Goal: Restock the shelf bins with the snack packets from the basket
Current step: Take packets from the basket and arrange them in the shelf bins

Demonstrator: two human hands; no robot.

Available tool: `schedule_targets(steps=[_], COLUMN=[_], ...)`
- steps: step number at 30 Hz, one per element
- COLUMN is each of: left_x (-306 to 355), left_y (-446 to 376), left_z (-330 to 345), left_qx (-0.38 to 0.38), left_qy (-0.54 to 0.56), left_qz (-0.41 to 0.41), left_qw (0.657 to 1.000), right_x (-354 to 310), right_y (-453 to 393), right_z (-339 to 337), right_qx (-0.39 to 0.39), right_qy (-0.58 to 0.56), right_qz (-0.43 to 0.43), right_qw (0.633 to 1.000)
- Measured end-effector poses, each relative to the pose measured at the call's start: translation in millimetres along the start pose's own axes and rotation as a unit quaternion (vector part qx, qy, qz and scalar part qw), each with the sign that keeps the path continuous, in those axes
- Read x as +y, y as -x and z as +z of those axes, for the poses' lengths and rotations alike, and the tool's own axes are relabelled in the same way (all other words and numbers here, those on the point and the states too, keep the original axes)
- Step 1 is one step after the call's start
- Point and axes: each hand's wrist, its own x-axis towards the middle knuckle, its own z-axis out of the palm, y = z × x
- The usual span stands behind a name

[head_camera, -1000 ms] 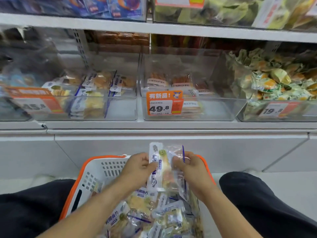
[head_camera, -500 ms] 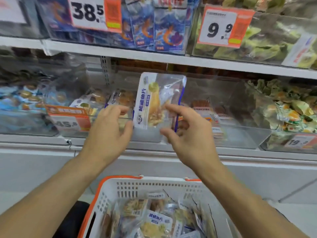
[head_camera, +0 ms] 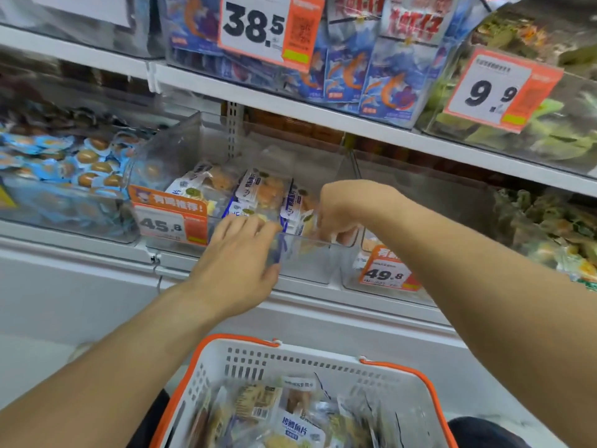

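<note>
The snack packet, held up before the shelf half a second earlier, now sat inside the clear bin, gripped by the right hand; the left hand hovered open at its front edge. More packets waited in the basket.

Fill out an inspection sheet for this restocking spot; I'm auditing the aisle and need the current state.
Surface: white shelf carrying clear bins.
Job's things: bin tagged 45.8 partly filled with snack packets; orange-rimmed basket below holds more.
Clutter: nothing seen.
Hands: left hand at the bin's front wall, fingers straight; right hand reaches inside the bin among the packets, grip hidden.
Cables: nothing seen.
Surroundings: neighbouring bins tagged 49.8, 38.5, 9.9.
</note>
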Motion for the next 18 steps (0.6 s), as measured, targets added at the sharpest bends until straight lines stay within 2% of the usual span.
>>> schedule_targets(steps=[3, 4, 7, 10, 14, 18], left_x=[-2, -2, -2, -1, -2, -3], left_y=[1, 1, 1, 2, 0, 0], left_z=[-1, -1, 0, 2, 3, 4], left_qx=[0.006, 0.006, 0.007, 0.016, 0.025, 0.025], left_qy=[0.023, 0.027, 0.030, 0.033, 0.037, 0.043], left_qz=[0.006, 0.007, 0.005, 0.000, -0.002, -0.004], left_qw=[1.000, 1.000, 0.999, 0.999, 0.999, 0.999], right_x=[-11, -11, -4, -2, -1, 0], right_y=[-15, -23, -45, -56, -67, -71], right_z=[-8, -6, 10, 32, 44, 45], right_qx=[0.022, 0.029, -0.041, -0.104, -0.096, -0.088], right_qy=[0.203, 0.234, 0.175, 0.164, 0.075, 0.079], right_qz=[-0.041, -0.063, -0.107, -0.105, -0.098, -0.121], right_qw=[0.978, 0.970, 0.978, 0.975, 0.988, 0.986])
